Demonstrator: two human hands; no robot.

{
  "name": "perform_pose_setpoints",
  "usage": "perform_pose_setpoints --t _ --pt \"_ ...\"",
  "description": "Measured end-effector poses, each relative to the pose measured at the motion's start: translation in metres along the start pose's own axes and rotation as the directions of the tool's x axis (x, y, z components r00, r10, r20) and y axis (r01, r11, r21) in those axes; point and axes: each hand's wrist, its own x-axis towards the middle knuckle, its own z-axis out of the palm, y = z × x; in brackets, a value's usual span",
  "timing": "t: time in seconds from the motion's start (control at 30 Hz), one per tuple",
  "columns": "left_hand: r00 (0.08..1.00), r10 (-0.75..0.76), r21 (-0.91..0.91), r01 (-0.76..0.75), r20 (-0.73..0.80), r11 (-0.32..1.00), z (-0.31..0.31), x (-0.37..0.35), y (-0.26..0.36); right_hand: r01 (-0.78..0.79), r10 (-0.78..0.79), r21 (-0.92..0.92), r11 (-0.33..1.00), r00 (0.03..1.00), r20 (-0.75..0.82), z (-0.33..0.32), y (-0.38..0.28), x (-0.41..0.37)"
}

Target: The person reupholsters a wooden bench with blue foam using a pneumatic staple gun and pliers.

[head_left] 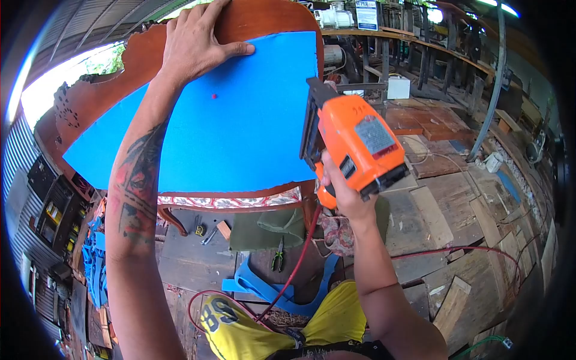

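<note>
A blue foam sheet (pixel 240 138) lies against a brown wooden furniture back (pixel 270 17) with a carved edge. My left hand (pixel 191 48) rests at the sheet's upper edge, thumb on the blue surface and fingers stretched over the wood. A small red spot (pixel 214 96) shows on the sheet. In my right hand (pixel 347 195) is an orange pneumatic staple gun (pixel 363 132), gripped by its handle, its dark nose close to the sheet's right edge. A red air hose (pixel 302 255) hangs from the handle. Patterned fabric (pixel 240 199) shows under the sheet.
On the floor lie green-handled pliers (pixel 278 257), a tape measure (pixel 200 230), a green cloth (pixel 255 231) and blue foam strips (pixel 255 282). Wooden boards (pixel 462 234) cover the right side. A metal pole (pixel 493 90) stands at the right, and a cluttered workbench (pixel 414 37) at the back.
</note>
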Motion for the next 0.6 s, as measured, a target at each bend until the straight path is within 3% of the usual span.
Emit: perform_pose_setpoints --t 0.17,0.3,0.43,0.6 --pt "0.998 0.04 -0.014 -0.041 -0.042 0.999 0.003 -0.005 0.001 -0.009 0.039 0.344 0.939 0.996 -0.081 0.033 -0.015 0.045" --pt "0.994 0.067 -0.026 -0.07 -0.088 0.997 0.007 -0.006 -0.003 0.162 -0.141 0.217 0.963 0.984 -0.112 0.045 -0.025 0.066" --pt "0.979 0.093 -0.063 -0.106 -0.18 0.992 0.012 -0.01 -0.003 0.148 -0.142 0.095 0.984 0.987 -0.073 0.053 -0.023 0.079" --pt "0.932 0.163 -0.038 -0.184 -0.323 0.982 0.031 -0.008 -0.015 0.133 -0.123 0.151 0.98 0.99 -0.073 0.056 -0.037 0.093"
